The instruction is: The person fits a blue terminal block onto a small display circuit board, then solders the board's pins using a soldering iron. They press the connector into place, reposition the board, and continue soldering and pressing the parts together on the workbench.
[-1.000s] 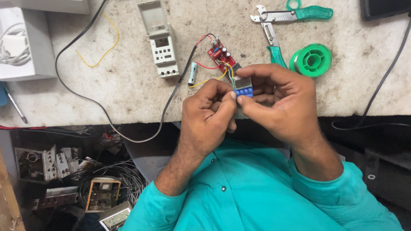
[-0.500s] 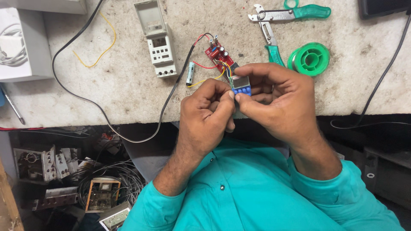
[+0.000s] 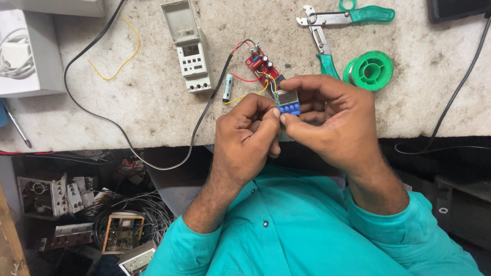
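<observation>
Pinching a small blue-buttoned timer module [image 3: 288, 100] above the bench edge, the left hand [image 3: 245, 138] and right hand [image 3: 335, 120] close fingertips on it, its wires already joined to the red circuit board [image 3: 260, 62], its casing unfitted.

Small display module [image 3: 288, 100]: grey screen above row of blue buttons, face up toward camera, held above front edge of bench [image 3: 153, 102], pinched between left hand [image 3: 248, 135] and right hand [image 3: 332, 120]. Thin coloured wires [image 3: 270, 82], yellow, blue and red, run from its top to red circuit board [image 3: 260, 62]. Board small, rectangular, studded with dark components, lying tilted on bench just beyond module.
</observation>
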